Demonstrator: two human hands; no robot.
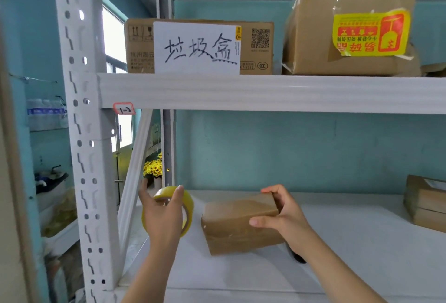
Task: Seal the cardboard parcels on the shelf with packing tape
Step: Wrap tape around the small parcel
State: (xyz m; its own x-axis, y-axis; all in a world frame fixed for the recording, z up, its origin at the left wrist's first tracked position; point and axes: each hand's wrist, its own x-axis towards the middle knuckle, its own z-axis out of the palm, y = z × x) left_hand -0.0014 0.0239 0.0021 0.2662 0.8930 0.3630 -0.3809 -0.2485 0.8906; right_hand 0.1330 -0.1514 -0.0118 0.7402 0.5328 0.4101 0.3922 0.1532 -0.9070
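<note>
Parcel (pixel 239 224) sat lower centre on the shelf (pixel 350 242), seemingly light and stiff, best held across its ends. Right grip (pixel 284 216) clasped its right end; left grip (pixel 163 216) held the tape roll (pixel 190 206).

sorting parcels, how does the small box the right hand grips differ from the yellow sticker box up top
The small box sits on the lower shelf, gripped by the right hand; the sticker box sits untouched on the upper shelf. The small box is plain; the sticker box bears a yellow label and looks larger. Both are brown cardboard.
</note>
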